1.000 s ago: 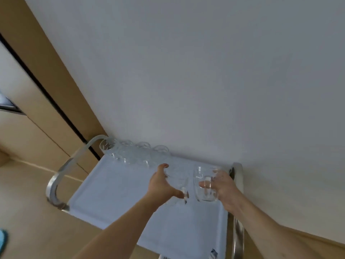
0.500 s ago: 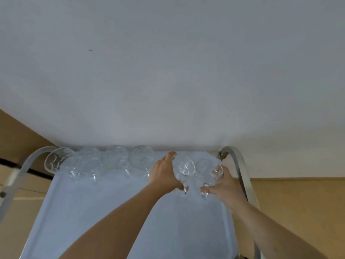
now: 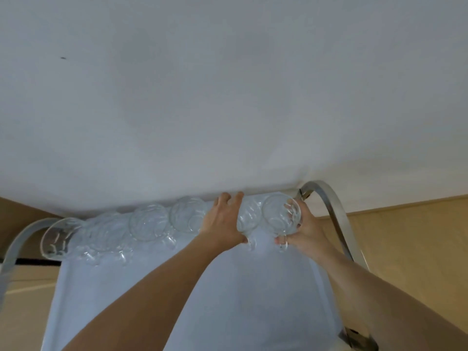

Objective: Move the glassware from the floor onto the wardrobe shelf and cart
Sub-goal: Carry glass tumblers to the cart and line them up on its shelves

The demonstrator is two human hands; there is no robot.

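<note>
While both hands (image 3: 263, 224) grip glass cups (image 3: 268, 219) at the cart tray (image 3: 228, 300)'s twelve-o'clock edge, lower gently beside the cup row (image 3: 126, 229), avoiding clinks.

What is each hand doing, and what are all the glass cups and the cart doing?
Left hand: grips a glass cup, on the cart.
Right hand: grips another glass cup.
Row of glass cups: standing along the cart's far edge.
Cart top: white, holding the cups.
Cart handle: metal, untouched.
</note>
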